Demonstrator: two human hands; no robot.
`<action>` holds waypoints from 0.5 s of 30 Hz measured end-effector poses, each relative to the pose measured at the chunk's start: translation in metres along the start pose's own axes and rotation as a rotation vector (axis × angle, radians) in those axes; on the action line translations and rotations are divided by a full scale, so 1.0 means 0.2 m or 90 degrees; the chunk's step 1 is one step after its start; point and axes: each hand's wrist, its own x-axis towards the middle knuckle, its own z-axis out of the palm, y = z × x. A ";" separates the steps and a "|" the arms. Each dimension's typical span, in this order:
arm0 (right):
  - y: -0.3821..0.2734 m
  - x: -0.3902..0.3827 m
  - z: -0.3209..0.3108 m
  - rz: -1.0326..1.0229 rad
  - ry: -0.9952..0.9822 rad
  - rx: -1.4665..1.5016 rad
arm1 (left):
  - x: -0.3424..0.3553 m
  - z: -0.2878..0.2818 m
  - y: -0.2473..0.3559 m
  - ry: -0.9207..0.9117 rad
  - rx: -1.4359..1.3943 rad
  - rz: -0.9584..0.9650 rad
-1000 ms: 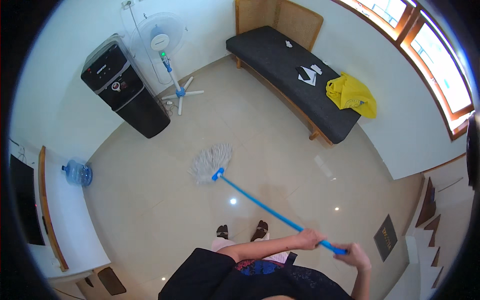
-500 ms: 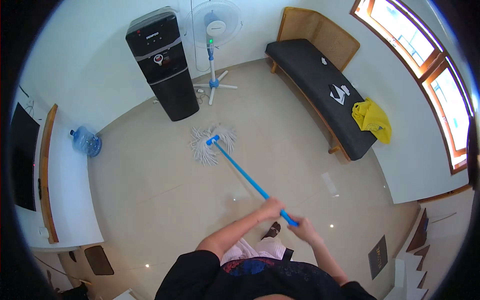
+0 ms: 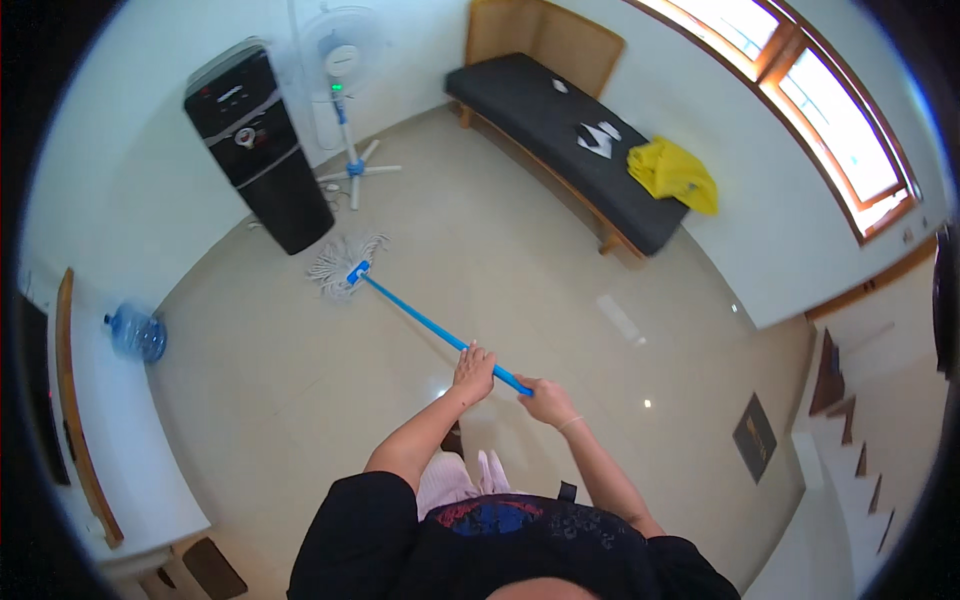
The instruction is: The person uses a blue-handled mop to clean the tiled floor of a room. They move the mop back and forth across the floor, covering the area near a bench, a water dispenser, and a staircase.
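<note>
My left hand [image 3: 474,372] is closed on the blue mop handle [image 3: 420,318], its fingers over the top of the pole. My right hand [image 3: 547,402] grips the lower end of the pole, just beside the left. The white string mop head [image 3: 330,268], with a blue clamp, rests splayed on the pale tiled floor [image 3: 450,250] a short way from the foot of the black water dispenser [image 3: 270,190].
A white pedestal fan [image 3: 342,62] stands beside the dispenser. A dark-padded bench [image 3: 530,120] holds a yellow bag [image 3: 665,170] and small items. A water jug [image 3: 135,333] is at left, near a wall shelf [image 3: 70,380]; stairs [image 3: 850,420] and a mat [image 3: 755,435] are at right.
The mop head has moved away from me and leftward, toward the dispenser. Both hands have swung up and left with the pole, and the view has shifted.
</note>
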 end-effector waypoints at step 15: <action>0.52 -2.85 -0.16 0.562 0.346 0.227 | -1.23 0.44 2.15 -0.626 -0.297 0.726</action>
